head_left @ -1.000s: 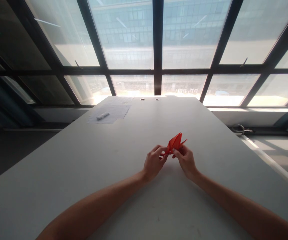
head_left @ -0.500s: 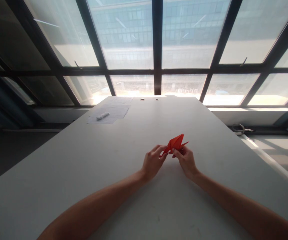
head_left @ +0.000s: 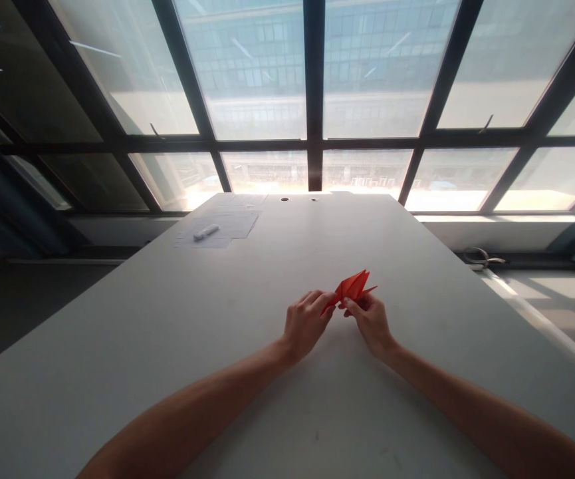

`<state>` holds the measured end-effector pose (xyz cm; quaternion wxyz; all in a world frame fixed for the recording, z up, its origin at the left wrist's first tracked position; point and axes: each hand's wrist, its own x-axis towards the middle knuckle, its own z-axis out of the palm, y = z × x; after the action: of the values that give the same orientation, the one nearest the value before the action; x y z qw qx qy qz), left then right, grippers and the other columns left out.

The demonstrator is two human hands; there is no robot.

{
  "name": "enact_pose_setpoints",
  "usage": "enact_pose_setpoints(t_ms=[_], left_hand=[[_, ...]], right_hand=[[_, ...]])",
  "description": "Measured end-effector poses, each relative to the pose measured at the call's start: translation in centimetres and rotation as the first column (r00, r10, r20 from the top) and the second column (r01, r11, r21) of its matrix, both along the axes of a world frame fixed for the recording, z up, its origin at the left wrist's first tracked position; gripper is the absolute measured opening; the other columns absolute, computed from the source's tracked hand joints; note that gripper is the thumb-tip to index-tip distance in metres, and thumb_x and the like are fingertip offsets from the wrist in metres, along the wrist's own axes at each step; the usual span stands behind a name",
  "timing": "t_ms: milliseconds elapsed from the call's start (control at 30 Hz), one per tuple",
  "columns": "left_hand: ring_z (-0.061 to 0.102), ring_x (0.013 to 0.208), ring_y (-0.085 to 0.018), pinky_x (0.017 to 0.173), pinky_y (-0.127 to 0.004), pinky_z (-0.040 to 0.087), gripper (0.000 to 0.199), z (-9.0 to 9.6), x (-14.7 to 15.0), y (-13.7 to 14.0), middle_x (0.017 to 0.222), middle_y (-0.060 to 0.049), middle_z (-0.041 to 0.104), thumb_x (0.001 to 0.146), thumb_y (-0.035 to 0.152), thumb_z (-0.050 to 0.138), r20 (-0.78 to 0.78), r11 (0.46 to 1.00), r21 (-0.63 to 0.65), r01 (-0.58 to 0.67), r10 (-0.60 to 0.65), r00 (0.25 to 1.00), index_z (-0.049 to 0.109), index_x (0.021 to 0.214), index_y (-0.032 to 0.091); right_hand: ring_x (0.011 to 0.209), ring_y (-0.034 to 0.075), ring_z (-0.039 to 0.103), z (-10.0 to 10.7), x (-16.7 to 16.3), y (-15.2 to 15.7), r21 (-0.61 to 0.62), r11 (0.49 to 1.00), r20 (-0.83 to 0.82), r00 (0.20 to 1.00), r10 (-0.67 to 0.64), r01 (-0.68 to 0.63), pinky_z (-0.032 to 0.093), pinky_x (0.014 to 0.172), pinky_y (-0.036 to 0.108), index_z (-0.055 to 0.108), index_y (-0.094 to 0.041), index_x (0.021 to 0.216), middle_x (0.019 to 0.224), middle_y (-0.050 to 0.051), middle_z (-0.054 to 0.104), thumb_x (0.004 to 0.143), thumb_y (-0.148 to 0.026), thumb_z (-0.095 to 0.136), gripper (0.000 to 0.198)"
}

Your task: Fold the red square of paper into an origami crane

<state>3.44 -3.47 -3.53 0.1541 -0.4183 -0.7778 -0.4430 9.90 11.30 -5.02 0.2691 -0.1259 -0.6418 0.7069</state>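
A red origami crane (head_left: 353,287) is held just above the white table (head_left: 247,286), its pointed folds facing up and to the right. My left hand (head_left: 309,319) pinches the narrow point at its left end between thumb and fingers. From the right, my right hand (head_left: 371,320) grips the lower body, with the thumb on the near side and the other fingers partly hidden behind the paper. The two hands are close together but a small gap shows between them.
Sheets of paper (head_left: 242,224) lie at the far left of the table, with a white tube-like object (head_left: 206,232) on top. Two small round holes, one a cable hole (head_left: 284,199), sit near the far edge. Large windows (head_left: 262,73) rise behind it.
My left fingers have closed further over the crane's left point, covering more of it. The crane has tilted very slightly; my right hand has kept its hold.
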Motion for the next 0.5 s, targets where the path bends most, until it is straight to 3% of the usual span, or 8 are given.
enact_pose_setpoints(t_ms=[133,233,367,500], left_hand=[[0.062,0.092,-0.020,0.082,-0.030,0.049,0.019,-0.16,-0.30,0.03,0.094,-0.003,0.069,0.089,0.018,0.062,-0.138,0.993,-0.115,-0.017,0.001,0.990,0.068,0.105,0.027],[0.061,0.091,-0.019,0.081,-0.031,0.050,0.020,-0.36,-0.45,0.10,0.093,-0.003,0.067,0.089,0.016,0.061,-0.148,0.993,-0.118,-0.007,-0.011,0.989,0.066,0.107,0.026],[0.061,0.087,-0.016,0.079,-0.028,0.050,0.022,-0.54,-0.56,0.38,0.094,-0.003,0.064,0.088,0.012,0.060,-0.042,0.997,-0.048,0.053,-0.055,0.998,0.066,0.105,0.025],[0.059,0.075,-0.012,0.073,-0.026,0.049,0.034,-0.49,-0.54,0.69,0.085,0.001,0.064,0.084,0.010,0.061,0.127,0.995,0.057,0.080,-0.087,0.988,0.059,0.116,0.024]], right_hand=[[0.059,0.016,0.060,-0.08,0.08,-0.03,0.010,1.000,-0.002,1.000,-0.005,0.005,0.049,0.057,0.029,0.068,-0.015,0.080,0.069,0.005,0.070,0.075,-0.036,0.073,0.022],[0.061,0.016,0.059,0.02,0.14,-0.14,0.015,1.000,-0.007,1.000,0.006,-0.006,0.048,0.058,0.029,0.068,-0.015,0.078,0.071,0.004,0.069,0.075,-0.034,0.072,0.019],[0.064,0.017,0.059,0.20,0.15,-0.20,0.008,1.000,-0.021,0.999,0.028,-0.028,0.049,0.058,0.030,0.069,-0.016,0.080,0.074,0.005,0.070,0.074,-0.033,0.073,0.018],[0.065,0.017,0.058,0.31,0.26,-0.09,0.002,0.998,-0.042,0.997,0.060,-0.060,0.050,0.059,0.031,0.069,-0.017,0.082,0.077,0.005,0.070,0.073,-0.032,0.073,0.018]])
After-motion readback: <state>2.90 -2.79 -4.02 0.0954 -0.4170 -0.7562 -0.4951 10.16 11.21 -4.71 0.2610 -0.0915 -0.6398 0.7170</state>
